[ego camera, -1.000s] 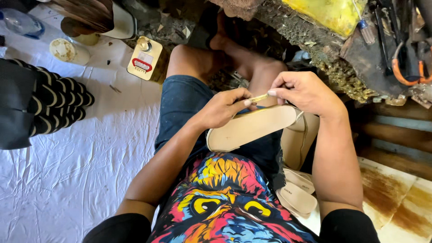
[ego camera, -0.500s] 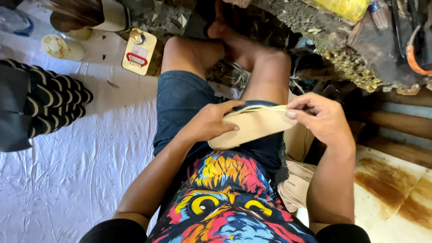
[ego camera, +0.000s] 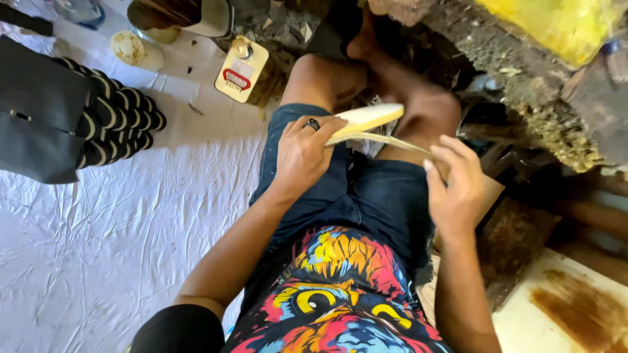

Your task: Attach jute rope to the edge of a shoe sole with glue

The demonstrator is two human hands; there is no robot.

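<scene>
Cream insole (ego camera: 364,121) lies over the lap, edge-on | left hand (ego camera: 302,155) fingers closed on its near end, pinning it steady | right hand (ego camera: 456,187) fingers loosely spread, tips touching its thin lower edge | yellow bottle (ego camera: 242,71) on white sheet (ego camera: 98,248), beyond left fingers
</scene>
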